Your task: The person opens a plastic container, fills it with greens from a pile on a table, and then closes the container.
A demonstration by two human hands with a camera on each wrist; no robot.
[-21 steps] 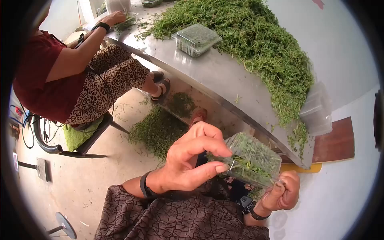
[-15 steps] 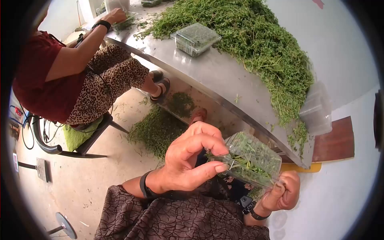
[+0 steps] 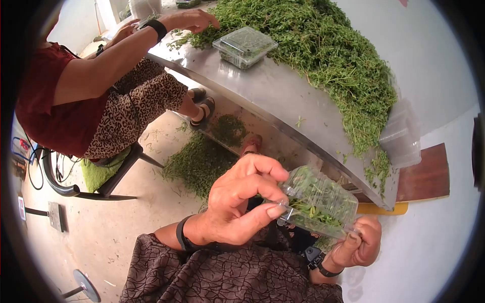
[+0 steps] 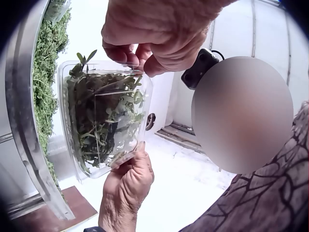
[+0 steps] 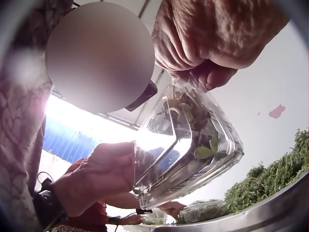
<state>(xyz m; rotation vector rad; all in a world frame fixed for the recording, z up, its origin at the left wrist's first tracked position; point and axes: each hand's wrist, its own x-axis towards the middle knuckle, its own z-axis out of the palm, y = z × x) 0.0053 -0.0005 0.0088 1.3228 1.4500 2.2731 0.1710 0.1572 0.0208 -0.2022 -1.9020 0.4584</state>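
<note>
A clear plastic clamshell box [image 3: 323, 202] packed with green leafy sprigs is held up tilted between my two hands, in front of my body. My left hand [image 3: 247, 202] pinches its left end between thumb and fingers. At the opposite end, the right hand [image 3: 359, 243] grips the edge with curled fingers, the thumb on the plastic. In the left wrist view a leafy sprig [image 4: 83, 62] pokes out over the box's rim, close to my left fingers. Seen from the right wrist, the lid side of the box shows stems and leaves pressed inside.
A metal table [image 3: 283, 108] bears a large heap of greens [image 3: 313, 55], another filled clamshell box [image 3: 245, 48] and stacked clear containers [image 3: 401, 134]. Across from me a person in a red shirt [image 3: 55, 106] sits on a black chair [image 3: 108, 189]. More greens [image 3: 197, 164] lie on the floor.
The seated person's arm has swung from a box at the table's far end to the heap of greens. My left fingers have shifted slightly at the box's end; the box stays nearly still.
</note>
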